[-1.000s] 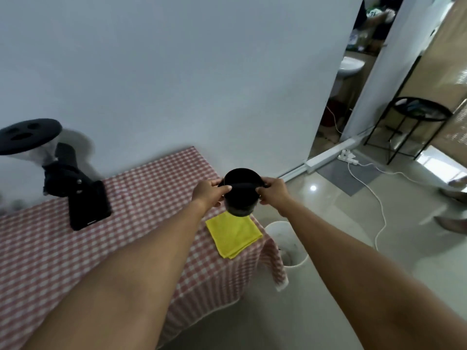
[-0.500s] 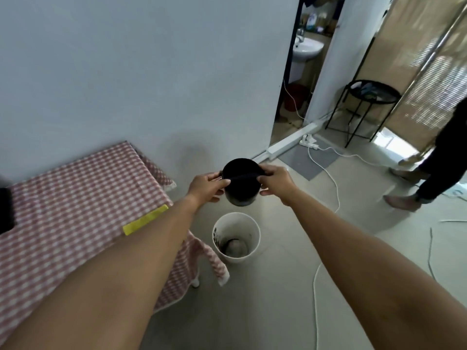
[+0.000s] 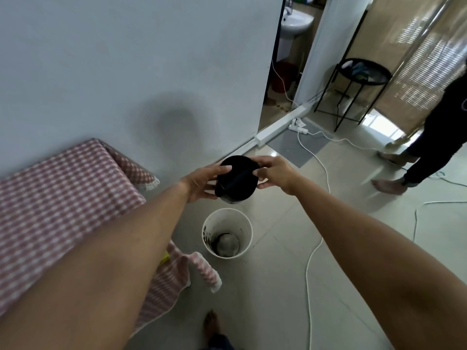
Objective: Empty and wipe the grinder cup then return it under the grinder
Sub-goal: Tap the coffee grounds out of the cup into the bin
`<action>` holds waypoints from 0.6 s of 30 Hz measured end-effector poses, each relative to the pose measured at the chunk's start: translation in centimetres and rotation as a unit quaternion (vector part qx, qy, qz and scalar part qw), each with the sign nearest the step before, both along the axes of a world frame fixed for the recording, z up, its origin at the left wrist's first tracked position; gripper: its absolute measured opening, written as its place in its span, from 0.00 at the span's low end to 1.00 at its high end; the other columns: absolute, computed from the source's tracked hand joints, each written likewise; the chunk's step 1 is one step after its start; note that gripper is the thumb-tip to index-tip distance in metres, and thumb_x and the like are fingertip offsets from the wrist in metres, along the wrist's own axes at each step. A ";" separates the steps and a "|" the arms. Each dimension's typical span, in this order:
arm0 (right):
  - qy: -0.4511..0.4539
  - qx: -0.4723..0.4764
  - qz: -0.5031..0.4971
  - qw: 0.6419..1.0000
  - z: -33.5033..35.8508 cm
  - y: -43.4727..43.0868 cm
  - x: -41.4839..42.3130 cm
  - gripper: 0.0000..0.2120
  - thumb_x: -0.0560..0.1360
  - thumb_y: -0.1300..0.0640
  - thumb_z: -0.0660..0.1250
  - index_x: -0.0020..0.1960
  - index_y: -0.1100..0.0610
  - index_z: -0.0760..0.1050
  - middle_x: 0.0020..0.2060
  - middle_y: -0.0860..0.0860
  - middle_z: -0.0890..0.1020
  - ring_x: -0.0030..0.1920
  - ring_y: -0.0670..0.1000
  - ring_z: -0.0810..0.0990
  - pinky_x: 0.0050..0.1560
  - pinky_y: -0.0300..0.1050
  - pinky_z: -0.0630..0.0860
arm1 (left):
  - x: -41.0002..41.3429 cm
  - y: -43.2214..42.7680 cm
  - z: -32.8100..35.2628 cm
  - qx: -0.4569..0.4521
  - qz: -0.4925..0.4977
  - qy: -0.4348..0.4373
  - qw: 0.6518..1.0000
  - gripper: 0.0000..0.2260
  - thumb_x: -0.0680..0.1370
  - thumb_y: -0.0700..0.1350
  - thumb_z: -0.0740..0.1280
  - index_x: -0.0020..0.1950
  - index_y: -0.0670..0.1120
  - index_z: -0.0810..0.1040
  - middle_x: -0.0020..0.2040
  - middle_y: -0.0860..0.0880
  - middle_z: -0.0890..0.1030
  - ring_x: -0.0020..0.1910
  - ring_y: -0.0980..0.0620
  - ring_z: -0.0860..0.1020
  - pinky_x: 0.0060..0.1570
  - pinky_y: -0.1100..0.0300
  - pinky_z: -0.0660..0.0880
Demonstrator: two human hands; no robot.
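Note:
The black grinder cup (image 3: 237, 181) hangs in the air above the floor, beyond the table's corner, tilted with its lid side toward me. My left hand (image 3: 202, 182) grips its left side and my right hand (image 3: 274, 174) grips its right side and top edge. Straight below it on the floor stands a white bucket (image 3: 246, 224) with dark grounds at the bottom. Only a sliver of the yellow cloth (image 3: 165, 257) shows under my left forearm. The grinder is out of view.
The table with the pink checked cloth (image 3: 63, 188) is at the left against the grey wall. A white cable (image 3: 313, 248) runs across the tiled floor. A person in dark clothes (image 3: 434, 137) stands at the right, near a black side table (image 3: 361, 74). My foot (image 3: 211, 324) is below.
My view has swung right, away from the table and grinder. Both hands carried the cup off the table's edge to above the bucket, and the cup has tilted.

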State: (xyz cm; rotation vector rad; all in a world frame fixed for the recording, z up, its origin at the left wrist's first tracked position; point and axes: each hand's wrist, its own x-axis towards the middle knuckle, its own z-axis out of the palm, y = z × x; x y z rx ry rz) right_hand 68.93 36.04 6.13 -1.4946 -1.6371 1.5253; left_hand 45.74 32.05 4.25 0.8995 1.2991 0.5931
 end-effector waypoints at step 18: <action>0.030 -0.045 -0.030 0.998 -10.7 7.7 -3.5 0.24 0.77 0.72 0.62 0.69 0.55 0.74 0.57 0.57 0.80 0.50 0.54 0.79 0.50 0.48 0.79 | -1.0 6.0 -10.8 -0.040 0.104 -0.050 0.992 0.41 0.60 0.53 0.79 0.73 0.60 0.72 0.71 0.50 0.76 0.65 0.43 0.77 0.58 0.42 0.80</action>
